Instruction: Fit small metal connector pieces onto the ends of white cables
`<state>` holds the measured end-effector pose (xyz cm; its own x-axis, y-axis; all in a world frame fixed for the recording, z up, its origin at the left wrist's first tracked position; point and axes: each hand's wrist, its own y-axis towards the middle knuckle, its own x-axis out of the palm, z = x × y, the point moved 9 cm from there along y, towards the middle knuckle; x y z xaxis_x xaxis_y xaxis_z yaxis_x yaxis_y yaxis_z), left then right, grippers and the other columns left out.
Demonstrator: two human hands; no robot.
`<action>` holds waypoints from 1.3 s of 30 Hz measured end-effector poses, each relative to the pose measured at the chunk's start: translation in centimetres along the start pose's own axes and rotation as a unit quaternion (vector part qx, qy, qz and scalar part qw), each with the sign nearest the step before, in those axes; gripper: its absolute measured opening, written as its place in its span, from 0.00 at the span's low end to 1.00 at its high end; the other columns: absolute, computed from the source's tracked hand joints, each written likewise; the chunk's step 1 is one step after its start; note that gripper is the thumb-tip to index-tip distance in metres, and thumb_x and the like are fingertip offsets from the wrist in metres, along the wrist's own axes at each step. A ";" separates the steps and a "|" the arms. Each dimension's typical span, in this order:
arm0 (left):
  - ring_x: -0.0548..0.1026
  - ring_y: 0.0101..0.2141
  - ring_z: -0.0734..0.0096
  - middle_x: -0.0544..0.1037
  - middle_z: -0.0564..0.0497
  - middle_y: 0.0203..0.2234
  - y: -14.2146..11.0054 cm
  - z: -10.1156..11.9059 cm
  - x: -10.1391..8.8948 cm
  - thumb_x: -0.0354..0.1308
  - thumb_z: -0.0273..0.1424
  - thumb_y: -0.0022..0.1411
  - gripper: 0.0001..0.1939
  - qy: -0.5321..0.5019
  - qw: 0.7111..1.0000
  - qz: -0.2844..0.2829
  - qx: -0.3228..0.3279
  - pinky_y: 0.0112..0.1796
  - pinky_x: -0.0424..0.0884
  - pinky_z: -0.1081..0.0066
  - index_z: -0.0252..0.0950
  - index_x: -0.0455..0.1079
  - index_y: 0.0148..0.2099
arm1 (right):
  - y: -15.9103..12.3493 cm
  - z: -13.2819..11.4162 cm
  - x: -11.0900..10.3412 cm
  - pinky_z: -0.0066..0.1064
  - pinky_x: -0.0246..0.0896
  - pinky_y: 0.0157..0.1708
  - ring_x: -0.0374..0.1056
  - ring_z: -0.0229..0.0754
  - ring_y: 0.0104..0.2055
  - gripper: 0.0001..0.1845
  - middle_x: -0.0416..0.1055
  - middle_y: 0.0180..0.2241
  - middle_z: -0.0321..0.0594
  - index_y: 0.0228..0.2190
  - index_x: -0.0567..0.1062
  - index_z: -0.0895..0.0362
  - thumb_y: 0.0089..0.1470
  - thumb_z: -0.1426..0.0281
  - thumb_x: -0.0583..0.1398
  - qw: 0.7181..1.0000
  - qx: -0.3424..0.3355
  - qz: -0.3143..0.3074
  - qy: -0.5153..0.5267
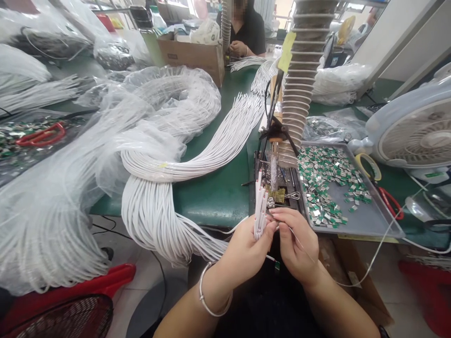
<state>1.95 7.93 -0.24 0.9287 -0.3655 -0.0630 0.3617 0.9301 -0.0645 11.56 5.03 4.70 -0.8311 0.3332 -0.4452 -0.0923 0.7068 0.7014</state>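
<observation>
My left hand (248, 249) is closed around a bundle of white cables (260, 211) with reddish wire ends pointing up. My right hand (298, 244) pinches a thin strand that looks like solder wire (299, 243), its fingertips close to the left thumb. Just beyond both hands, a soldering iron (274, 162) hangs tip down over a dark work stand (291, 204). Beneath my left hand, a small green circuit board (277, 265) dangles at a cable's end. The long white cables (155, 216) drape over the table edge at left and run toward my left hand.
A grey tray (373, 220) of small green-and-silver boards (324, 183) lies right of the stand. Above the iron hangs a ribbed hose (303, 70). A fan (423, 126), red-handled scissors (391, 203) and tape roll (368, 166) are at right. Across the table sits a person (252, 33).
</observation>
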 end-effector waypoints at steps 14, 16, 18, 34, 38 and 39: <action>0.64 0.29 0.71 0.67 0.51 0.28 0.5 -1.5 -0.6 0.59 0.40 0.57 0.14 -0.034 0.990 -0.134 0.028 0.33 0.64 0.70 0.37 0.62 0.29 | -0.3 3.1 -5.2 0.37 0.67 0.40 0.71 0.43 0.38 0.10 0.73 0.34 0.42 0.38 0.71 0.54 0.59 0.74 0.52 0.978 0.073 0.000 -0.194; 0.65 0.31 0.70 0.67 0.50 0.31 0.5 -2.1 -0.7 0.59 0.39 0.57 0.11 -0.061 0.988 -0.137 0.025 0.34 0.65 0.70 0.36 0.64 0.32 | 0.2 4.8 -5.9 0.35 0.66 0.36 0.70 0.42 0.34 0.06 0.72 0.31 0.40 0.35 0.71 0.55 0.58 0.70 0.53 0.965 0.108 -0.012 -0.239; 0.65 0.29 0.71 0.67 0.50 0.31 0.4 -3.1 -0.8 0.59 0.39 0.58 0.12 -0.119 0.984 -0.134 0.005 0.33 0.65 0.70 0.36 0.66 0.36 | 0.4 6.6 -6.0 0.33 0.64 0.31 0.68 0.42 0.30 0.06 0.71 0.29 0.39 0.33 0.71 0.55 0.57 0.67 0.55 0.949 0.151 -0.053 -0.270; 0.59 0.19 0.79 0.64 0.58 0.17 0.3 -4.5 -0.6 0.63 0.43 0.54 0.18 -0.254 0.964 0.008 -0.085 0.24 0.55 0.72 0.33 0.66 0.37 | 1.2 7.3 -6.0 0.32 0.61 0.28 0.68 0.42 0.28 0.11 0.72 0.26 0.41 0.32 0.73 0.56 0.55 0.70 0.50 0.934 0.100 -0.098 -0.327; 0.56 0.16 0.83 0.63 0.60 0.19 0.1 -4.7 -0.9 0.64 0.39 0.53 0.17 -0.272 0.953 0.085 -0.100 0.21 0.53 0.75 0.34 0.65 0.38 | 1.6 6.0 -5.9 0.31 0.63 0.29 0.68 0.41 0.29 0.10 0.72 0.28 0.40 0.34 0.73 0.55 0.53 0.71 0.52 0.953 0.096 -0.083 -0.276; 0.56 0.16 0.84 0.63 0.60 0.19 0.0 -4.8 -1.0 0.65 0.39 0.52 0.17 -0.278 0.949 0.103 -0.102 0.20 0.52 0.75 0.35 0.64 0.38 | 1.6 5.7 -5.8 0.31 0.63 0.28 0.68 0.40 0.29 0.09 0.71 0.28 0.39 0.34 0.72 0.55 0.53 0.72 0.53 0.958 0.108 -0.079 -0.254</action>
<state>0.63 8.16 -4.93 0.8980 -0.0470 0.4374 0.1963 0.9326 -0.3028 19.38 7.81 5.21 -0.4361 0.4335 -0.7886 -0.0334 0.8679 0.4955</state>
